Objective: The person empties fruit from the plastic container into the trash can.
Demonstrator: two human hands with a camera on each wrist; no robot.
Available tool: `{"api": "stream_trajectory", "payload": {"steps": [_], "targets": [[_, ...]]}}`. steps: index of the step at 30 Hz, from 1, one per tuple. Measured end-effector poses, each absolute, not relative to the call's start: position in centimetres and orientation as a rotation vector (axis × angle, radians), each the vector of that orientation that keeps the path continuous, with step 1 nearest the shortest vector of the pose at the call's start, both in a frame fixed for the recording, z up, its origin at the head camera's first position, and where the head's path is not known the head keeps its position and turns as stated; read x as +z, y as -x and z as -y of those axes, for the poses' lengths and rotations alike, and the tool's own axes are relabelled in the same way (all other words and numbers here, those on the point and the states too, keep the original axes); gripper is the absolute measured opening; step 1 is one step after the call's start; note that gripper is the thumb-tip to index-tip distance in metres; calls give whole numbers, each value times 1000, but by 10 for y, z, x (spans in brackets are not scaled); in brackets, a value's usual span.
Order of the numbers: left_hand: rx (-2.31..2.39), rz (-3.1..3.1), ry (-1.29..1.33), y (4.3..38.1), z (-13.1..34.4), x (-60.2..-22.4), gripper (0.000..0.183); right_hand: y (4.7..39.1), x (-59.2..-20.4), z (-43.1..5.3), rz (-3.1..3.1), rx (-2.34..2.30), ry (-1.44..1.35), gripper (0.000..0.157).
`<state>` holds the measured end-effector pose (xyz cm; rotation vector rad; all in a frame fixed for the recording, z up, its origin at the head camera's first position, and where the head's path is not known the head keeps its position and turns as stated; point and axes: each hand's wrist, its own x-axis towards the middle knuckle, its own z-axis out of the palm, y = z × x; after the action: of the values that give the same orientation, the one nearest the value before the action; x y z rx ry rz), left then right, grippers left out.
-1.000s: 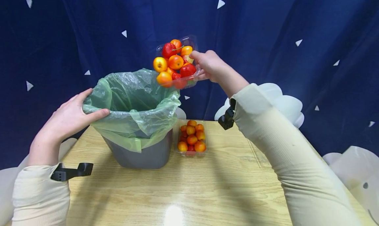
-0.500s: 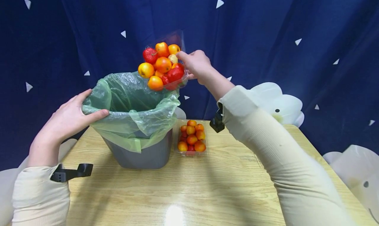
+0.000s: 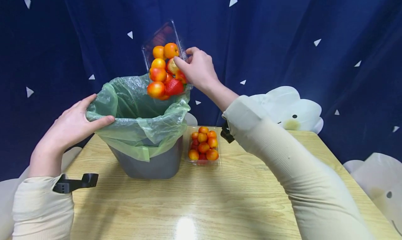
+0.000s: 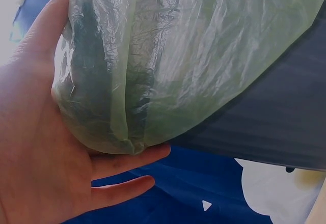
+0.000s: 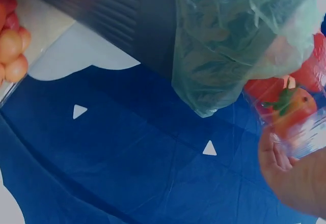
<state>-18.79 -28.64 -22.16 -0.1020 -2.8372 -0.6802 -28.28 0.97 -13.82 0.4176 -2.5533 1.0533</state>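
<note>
A grey trash bin (image 3: 147,166) lined with a thin green bag (image 3: 147,135) stands on the table. My left hand (image 3: 70,123) holds the bin's left rim over the bag, its thumb along the near side and its fingers around the far side. Over the bin's right side, my right hand (image 3: 199,68) grips the edge of a clear plastic punnet (image 3: 161,34). The punnet is tipped steeply toward the bin. Inside it, strawberries (image 3: 174,87) and round orange-yellow fruits (image 3: 158,74) are bunched at its lower end.
A second clear punnet (image 3: 202,162) of similar fruit sits on the wooden table (image 3: 220,201), just right of the bin. Behind the table hangs a dark blue curtain (image 3: 282,41) with white triangles. White cloud shapes (image 3: 282,107) show at the back.
My right hand has moved left with the punnet and tilted it more steeply over the bin. The fruit has slid toward its lower end. My left hand stays on the rim.
</note>
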Motion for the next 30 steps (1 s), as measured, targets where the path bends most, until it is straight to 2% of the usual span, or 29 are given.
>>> {"api": "stream_trajectory", "payload": {"steps": [19, 30], "targets": [[-682, 2828, 106, 188, 285, -221, 93, 280, -154, -13, 2152, 630, -936, 59], [-682, 2826, 94, 187, 285, -220, 94, 280, -159, -16, 2002, 658, -1053, 59]]}}
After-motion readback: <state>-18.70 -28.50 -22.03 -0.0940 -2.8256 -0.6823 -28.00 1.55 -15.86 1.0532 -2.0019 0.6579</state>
